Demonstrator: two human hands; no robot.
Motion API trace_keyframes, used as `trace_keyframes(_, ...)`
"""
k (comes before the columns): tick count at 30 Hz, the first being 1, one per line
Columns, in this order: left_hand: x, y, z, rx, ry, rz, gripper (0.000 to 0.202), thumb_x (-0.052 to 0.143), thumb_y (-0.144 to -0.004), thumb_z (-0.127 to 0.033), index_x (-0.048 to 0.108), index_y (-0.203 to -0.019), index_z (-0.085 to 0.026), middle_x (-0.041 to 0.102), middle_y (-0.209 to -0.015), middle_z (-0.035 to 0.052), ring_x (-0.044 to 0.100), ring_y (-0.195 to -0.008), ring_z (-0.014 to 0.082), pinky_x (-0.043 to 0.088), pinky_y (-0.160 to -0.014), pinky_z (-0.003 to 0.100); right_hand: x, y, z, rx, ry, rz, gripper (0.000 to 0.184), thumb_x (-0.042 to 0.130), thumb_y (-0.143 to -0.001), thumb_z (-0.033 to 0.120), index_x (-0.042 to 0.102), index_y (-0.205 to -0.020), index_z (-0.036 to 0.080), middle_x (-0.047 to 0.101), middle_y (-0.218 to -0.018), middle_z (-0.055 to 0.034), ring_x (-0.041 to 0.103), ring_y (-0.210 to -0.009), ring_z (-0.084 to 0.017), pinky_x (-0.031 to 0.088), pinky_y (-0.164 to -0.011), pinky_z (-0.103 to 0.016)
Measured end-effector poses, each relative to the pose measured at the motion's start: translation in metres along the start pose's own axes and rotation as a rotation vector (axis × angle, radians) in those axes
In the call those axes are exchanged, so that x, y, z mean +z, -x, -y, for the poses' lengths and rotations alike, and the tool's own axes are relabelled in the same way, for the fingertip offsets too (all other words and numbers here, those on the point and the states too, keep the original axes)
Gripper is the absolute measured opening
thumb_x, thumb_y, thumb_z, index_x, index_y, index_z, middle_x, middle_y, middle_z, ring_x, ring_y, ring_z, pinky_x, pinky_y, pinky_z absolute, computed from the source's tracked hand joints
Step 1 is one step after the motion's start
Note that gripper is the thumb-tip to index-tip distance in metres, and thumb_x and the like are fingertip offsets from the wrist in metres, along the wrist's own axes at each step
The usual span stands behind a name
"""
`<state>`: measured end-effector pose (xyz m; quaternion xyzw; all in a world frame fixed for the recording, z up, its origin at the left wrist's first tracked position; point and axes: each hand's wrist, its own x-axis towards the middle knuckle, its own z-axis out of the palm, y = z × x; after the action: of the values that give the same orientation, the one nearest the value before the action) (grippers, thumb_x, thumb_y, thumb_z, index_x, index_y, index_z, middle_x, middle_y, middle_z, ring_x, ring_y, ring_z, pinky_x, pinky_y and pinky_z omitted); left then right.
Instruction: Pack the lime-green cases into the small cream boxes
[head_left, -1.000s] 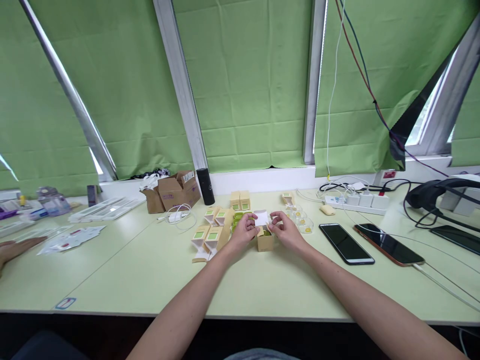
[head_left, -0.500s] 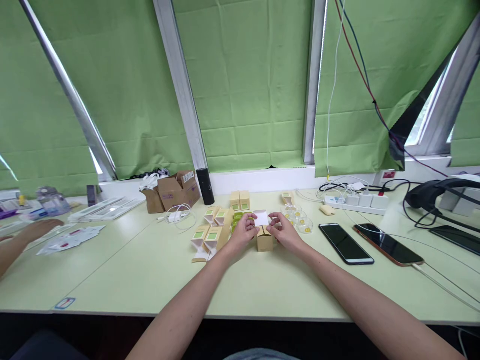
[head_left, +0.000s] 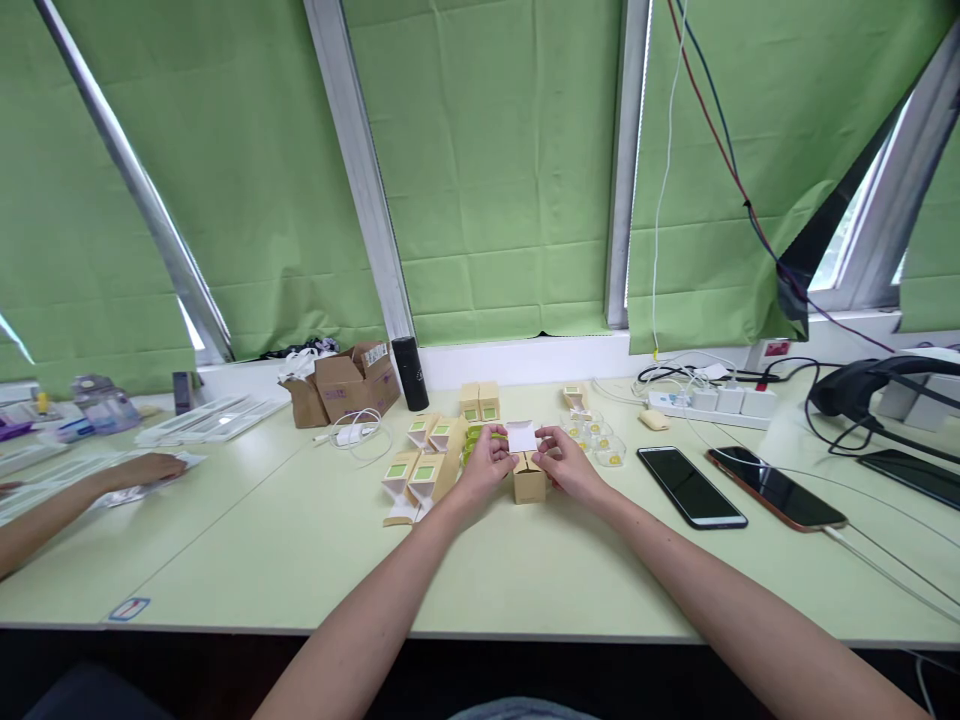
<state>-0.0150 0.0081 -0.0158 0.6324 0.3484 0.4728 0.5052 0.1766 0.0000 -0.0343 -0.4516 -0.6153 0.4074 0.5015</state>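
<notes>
A small brown cardboard box [head_left: 529,487] stands on the table in front of me, its lid flap raised with the white inside towards me. My left hand [head_left: 489,462] grips the flap and top edge from the left, fingers bent. On the opposite side my right hand [head_left: 568,466] does the same with its thumb near the top. Left of them stand several small boxes with green labels [head_left: 426,476]. Green pieces [head_left: 474,437] are partly hidden behind my left hand. Clear plastic cups with yellow centres [head_left: 610,451] lie past my right hand.
Two more small boxes [head_left: 480,402] and one single box [head_left: 576,398] stand further back. Two phones [head_left: 691,487] lie to the right, by a power strip [head_left: 709,408] and cables. A black cylinder [head_left: 410,374] and an opened carton [head_left: 356,383] are behind. A co-worker's hand [head_left: 146,470] is far left.
My hands stay at the small box with almost no movement; its raised flap looks much the same. The co-worker's hand has moved right, onto the white packets.
</notes>
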Motion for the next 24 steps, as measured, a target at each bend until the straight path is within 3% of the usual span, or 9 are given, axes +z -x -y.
trace_keyframes(14, 0.0006, -0.0009, 0.0009, 0.001, 0.009, -0.003, 0.048, 0.083, -0.071, -0.025, 0.047, -0.103, -0.023, 0.065, -0.091, 0.0000, 0.063, -0.082, 0.0152, 0.046, -0.072, 0.027, 0.0002, 0.0007, 0.0020, -0.002, -0.002, -0.012, 0.048, 0.069, -0.074, 0.047, 0.057, -0.113, 0.023, 0.057, -0.099, -0.0027, 0.052, -0.068, -0.014, 0.040, -0.055, -0.027)
trace_keyframes(24, 0.0011, -0.0007, -0.0009, 0.025, -0.022, -0.014, 0.041, 0.083, -0.070, -0.027, 0.052, -0.096, -0.022, 0.065, -0.092, 0.0016, 0.063, -0.087, 0.0160, 0.047, -0.077, 0.028, 0.0008, -0.0006, 0.0002, -0.010, -0.006, -0.020, 0.047, 0.069, -0.073, 0.046, 0.057, -0.113, 0.022, 0.058, -0.097, -0.0028, 0.053, -0.069, -0.015, 0.040, -0.053, -0.026)
